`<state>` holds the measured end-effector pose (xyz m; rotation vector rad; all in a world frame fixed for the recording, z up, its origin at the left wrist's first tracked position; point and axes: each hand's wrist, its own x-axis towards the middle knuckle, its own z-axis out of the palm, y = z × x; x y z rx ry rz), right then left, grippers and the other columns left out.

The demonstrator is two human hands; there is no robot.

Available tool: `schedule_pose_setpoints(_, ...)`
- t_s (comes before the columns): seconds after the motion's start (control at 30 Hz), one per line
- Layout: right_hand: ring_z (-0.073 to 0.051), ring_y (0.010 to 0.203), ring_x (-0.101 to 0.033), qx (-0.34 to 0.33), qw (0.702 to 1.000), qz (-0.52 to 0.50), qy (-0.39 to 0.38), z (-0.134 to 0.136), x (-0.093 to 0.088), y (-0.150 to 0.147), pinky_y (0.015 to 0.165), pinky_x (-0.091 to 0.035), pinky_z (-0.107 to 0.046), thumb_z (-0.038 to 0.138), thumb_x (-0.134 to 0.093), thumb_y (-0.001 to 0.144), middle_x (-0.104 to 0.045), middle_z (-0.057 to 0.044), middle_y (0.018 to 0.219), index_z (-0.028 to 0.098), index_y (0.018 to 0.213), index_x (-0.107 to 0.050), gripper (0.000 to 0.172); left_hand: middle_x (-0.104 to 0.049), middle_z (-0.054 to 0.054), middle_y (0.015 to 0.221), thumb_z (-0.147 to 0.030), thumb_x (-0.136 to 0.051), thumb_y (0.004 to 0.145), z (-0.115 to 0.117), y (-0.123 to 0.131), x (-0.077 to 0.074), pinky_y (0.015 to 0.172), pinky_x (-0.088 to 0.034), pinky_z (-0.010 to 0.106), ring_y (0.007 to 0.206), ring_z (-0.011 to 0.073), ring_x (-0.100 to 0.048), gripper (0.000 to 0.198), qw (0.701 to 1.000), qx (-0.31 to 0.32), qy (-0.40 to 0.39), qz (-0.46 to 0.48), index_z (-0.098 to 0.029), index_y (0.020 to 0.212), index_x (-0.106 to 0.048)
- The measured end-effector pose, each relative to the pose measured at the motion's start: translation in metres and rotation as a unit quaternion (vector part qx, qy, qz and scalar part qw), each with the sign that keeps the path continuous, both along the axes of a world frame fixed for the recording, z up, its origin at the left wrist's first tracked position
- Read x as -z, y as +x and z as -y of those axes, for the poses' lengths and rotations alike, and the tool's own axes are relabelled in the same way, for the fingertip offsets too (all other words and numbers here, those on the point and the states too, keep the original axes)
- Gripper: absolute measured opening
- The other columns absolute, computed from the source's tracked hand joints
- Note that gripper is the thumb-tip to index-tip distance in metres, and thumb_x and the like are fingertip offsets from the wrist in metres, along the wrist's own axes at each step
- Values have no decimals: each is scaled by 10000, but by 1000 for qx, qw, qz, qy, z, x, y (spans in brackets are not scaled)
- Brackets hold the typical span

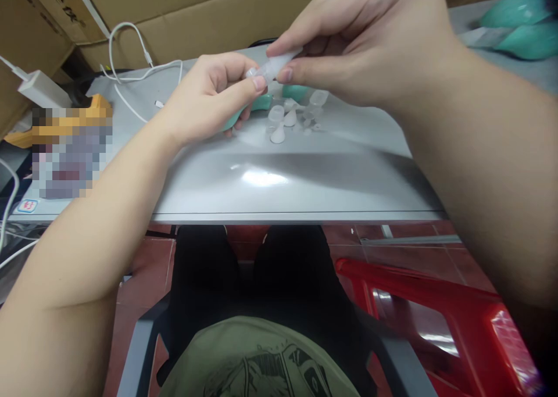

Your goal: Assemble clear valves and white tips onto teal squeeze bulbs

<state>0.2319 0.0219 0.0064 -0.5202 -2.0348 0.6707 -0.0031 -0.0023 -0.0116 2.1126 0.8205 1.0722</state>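
My left hand (213,97) is closed, its thumb and forefinger pinching a small clear plastic fitting (263,71). Its lower fingers curl around a teal plastic piece (233,120), partly hidden by the hand. From the right, my right hand (344,48) pinches a whitish translucent tube-like part (281,63) between thumb and fingers, touching the clear fitting end to end. Below the hands, several small clear and white plastic parts (278,127) lie on the grey table (209,182). Another teal piece (294,92) lies behind them, partly covered.
Teal rounded pieces (518,28) lie at the far right of the table. A white charger (43,89), white cables (126,25) and a yellow object (93,111) are at the left. Cardboard (196,10) stands behind. A red plastic stool (418,292) is below right.
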Motion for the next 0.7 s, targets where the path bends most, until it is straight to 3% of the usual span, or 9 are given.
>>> schedule_pose_setpoints(0.1,-30,882,-747,-17,998,-36,-38,0,0,0,813,-607,-99,109,-897,824,-831,53,991,119,1086,-827,272,-650,25,627,-396,-708,960,-2,1,0,455,-445,332,459,168,-557,216,1000,6,21,13,-250,801,-693)
schedule_pose_setpoints(0.23,-9,730,-705,17,999,10,-31,0,-1,0,675,-558,-64,191,-902,854,-808,44,834,128,1026,-853,190,-660,24,614,-412,-715,954,-4,0,-1,459,-435,339,452,174,-562,242,999,6,39,1,-252,775,-688)
schedule_pose_setpoints(0.33,-17,724,-697,32,998,44,-8,-3,-1,3,677,-558,-74,256,-906,861,-813,32,843,151,1041,-869,212,-666,24,614,-432,-711,945,-4,-2,0,462,-424,336,472,173,-560,237,998,-9,51,-19,-256,790,-679)
schedule_pose_setpoints(0.53,-81,781,-714,36,996,74,39,-9,2,8,777,-624,-177,397,-930,829,-824,18,902,164,1051,-886,325,-668,26,637,-575,-766,933,-1,-3,1,475,-434,336,499,165,-574,362,999,2,7,-39,-250,804,-674)
schedule_pose_setpoints(0.7,-28,754,-657,38,994,99,40,-4,-2,10,740,-568,-110,418,-911,840,-821,55,895,192,1057,-887,314,-645,21,624,-704,-813,899,1,-1,1,471,-402,310,484,144,-554,504,998,34,-46,-19,-231,802,-668)
